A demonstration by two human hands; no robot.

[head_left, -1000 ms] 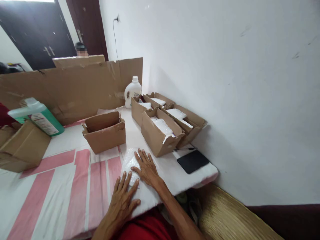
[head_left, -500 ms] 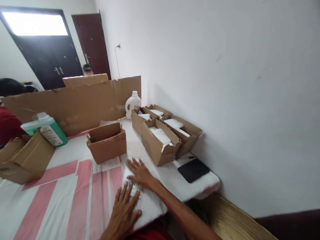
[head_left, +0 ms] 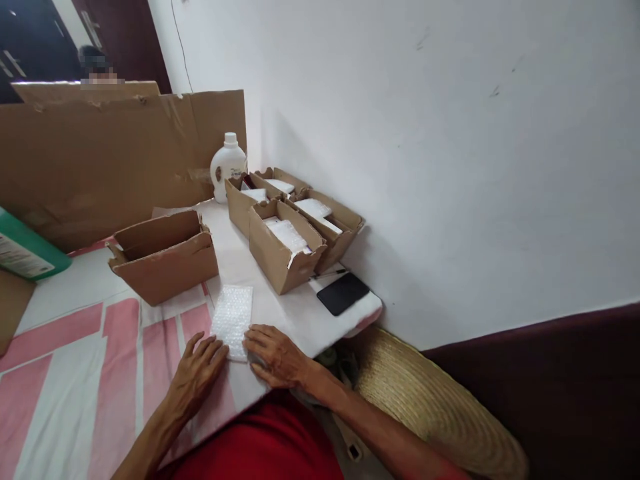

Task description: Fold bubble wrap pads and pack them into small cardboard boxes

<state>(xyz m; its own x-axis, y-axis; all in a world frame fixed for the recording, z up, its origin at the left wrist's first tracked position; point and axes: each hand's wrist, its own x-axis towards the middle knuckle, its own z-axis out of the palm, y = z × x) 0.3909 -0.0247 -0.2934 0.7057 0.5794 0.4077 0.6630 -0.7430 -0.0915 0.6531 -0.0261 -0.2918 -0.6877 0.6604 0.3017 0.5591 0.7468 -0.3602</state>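
A flat rectangular bubble-wrap packet [head_left: 233, 317] lies on the cloth-covered table close to its front edge. My left hand [head_left: 198, 367] rests at the packet's lower left corner, fingers apart and fingertips touching or nearly touching it. On the other side, my right hand [head_left: 275, 357] has its fingers stretched out against the packet's lower right edge. Neither hand is closed around it. What is inside the wrap cannot be made out. Just beyond the packet, to the left, stands a cardboard box [head_left: 173, 273].
Several cardboard boxes [head_left: 285, 267] holding white wrapped packets stand by the wall. A black phone-like slab [head_left: 343, 294] and a pen lie near the right edge. White jug [head_left: 229, 170] and green jug [head_left: 30, 250] stand farther back, before a cardboard partition [head_left: 100, 160]. A person sits beyond.
My hands have drawn back from lying flat over the packet to its lower side edges, uncovering most of it. The camera view has turned right and downward.
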